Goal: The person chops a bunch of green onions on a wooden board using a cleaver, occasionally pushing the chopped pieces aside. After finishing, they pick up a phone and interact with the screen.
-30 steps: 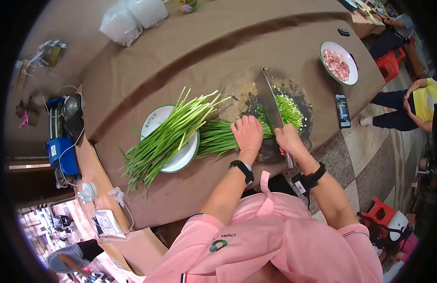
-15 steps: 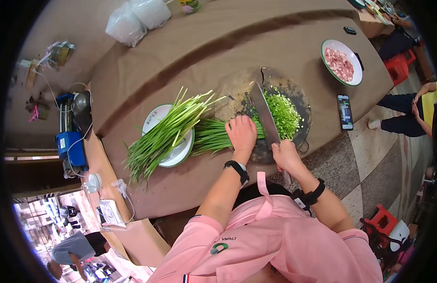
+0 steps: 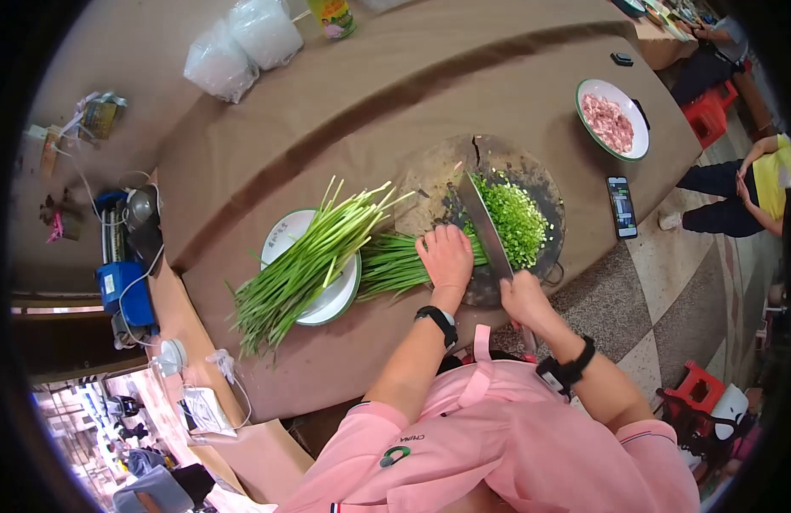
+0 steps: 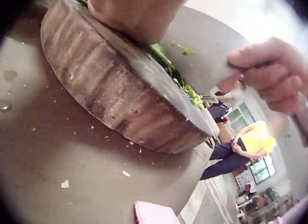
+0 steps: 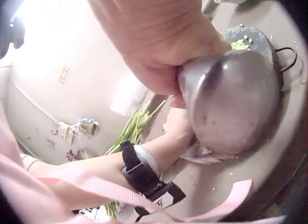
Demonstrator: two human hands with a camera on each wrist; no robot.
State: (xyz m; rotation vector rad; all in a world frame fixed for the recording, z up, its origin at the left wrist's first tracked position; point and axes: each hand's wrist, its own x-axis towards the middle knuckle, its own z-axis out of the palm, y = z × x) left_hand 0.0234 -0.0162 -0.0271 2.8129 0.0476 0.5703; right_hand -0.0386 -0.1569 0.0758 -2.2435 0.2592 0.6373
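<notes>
Your table [image 3: 361, 128]: chopping block [image 3: 425, 181], white plate [image 3: 282, 238], white bowl [image 3: 613, 89], all loaded.
Block carries chopped greens [image 3: 521, 224] and one end of your stalk bundle [image 3: 395, 263]; plate, left of it, has long stalks [image 3: 305, 267] lying across, past the rim; bowl, far right, has minced meat [image 3: 607, 122]. Knife [image 3: 486, 227] blade sits between bundle and chopped greens; your right hand [image 3: 526, 301] wraps its handle, left hand [image 3: 447, 261] fingers bend over the bundle, pinning it.
</notes>
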